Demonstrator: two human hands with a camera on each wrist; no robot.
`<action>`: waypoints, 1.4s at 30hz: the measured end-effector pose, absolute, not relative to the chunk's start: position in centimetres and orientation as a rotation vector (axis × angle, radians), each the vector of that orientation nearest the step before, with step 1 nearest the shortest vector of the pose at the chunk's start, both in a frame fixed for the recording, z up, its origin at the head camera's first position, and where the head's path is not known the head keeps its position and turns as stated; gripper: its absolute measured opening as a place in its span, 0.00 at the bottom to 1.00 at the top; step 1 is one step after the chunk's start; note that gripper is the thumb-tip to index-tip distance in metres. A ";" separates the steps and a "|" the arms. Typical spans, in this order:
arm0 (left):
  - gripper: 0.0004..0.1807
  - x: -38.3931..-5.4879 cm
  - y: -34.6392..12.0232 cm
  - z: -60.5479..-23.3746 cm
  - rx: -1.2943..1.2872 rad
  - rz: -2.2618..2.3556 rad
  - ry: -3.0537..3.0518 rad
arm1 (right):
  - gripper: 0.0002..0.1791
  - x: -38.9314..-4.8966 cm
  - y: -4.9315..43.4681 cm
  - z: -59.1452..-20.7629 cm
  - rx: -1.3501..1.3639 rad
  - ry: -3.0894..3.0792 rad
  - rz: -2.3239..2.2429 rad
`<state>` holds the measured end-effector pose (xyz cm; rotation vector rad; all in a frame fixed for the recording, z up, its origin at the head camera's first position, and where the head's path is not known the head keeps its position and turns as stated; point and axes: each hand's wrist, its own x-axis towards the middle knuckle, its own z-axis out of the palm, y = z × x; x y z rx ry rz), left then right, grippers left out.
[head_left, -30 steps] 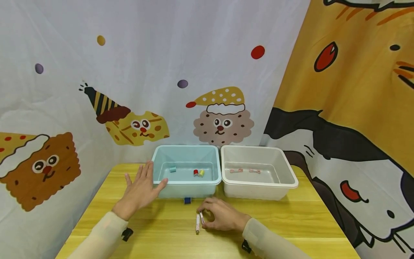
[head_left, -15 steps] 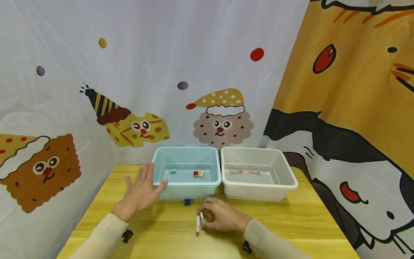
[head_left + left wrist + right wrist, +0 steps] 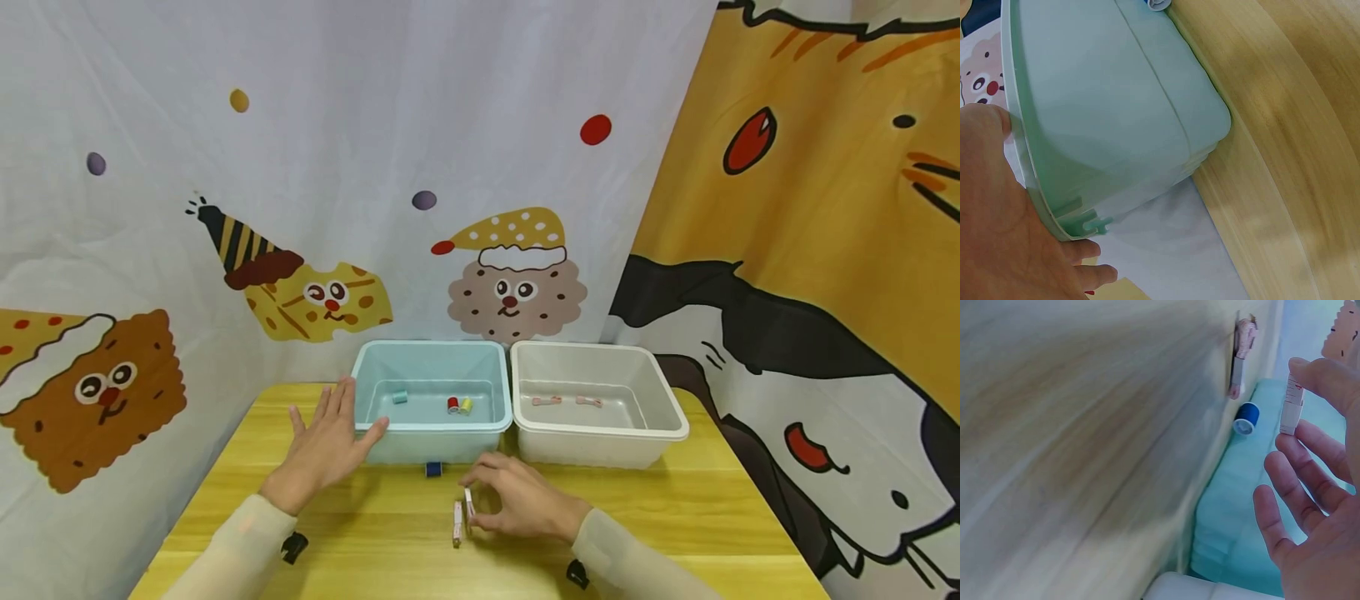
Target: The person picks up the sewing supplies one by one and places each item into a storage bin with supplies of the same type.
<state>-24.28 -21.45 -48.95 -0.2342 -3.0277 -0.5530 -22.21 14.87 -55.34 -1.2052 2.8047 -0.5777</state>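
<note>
My right hand (image 3: 521,500) pinches a folded white tape measure (image 3: 1292,403) by its ends, between thumb and index finger; the right wrist view shows tick marks on it. The other fingers are spread loosely. Just left of it, a second folded, pinkish tape measure (image 3: 457,523) lies on the table. At the left end of the light-blue bin (image 3: 433,442), my left hand (image 3: 318,446) rests with fingers straight and thumb apart, along the rim in the left wrist view. A blue thread spool (image 3: 433,469) lies against the bin's front.
Inside the blue bin are a teal spool (image 3: 400,397), a red spool (image 3: 453,405) and a yellow spool (image 3: 466,407). A white bin (image 3: 600,446) stands right beside it, holding two pinkish folded tapes (image 3: 547,400). A printed curtain (image 3: 420,108) hangs behind the wooden table (image 3: 360,550).
My right hand has shifted slightly right, and the pinched tape measure now stands a little further from the one on the table. The left hand stays where it was.
</note>
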 end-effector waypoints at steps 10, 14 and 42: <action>0.64 -24.3 -21.5 -48.8 -0.241 -0.550 -3.026 | 0.29 -21.5 15.1 -53.8 -1.284 2.821 -0.598; 0.64 -24.3 -21.5 -48.9 -0.240 -0.554 -3.024 | 0.30 -21.3 15.2 -53.3 -1.306 2.839 -0.606; 0.64 -24.5 -21.6 -49.2 -0.256 -0.541 -3.007 | 0.29 -21.0 16.9 -48.7 -1.402 2.943 -0.597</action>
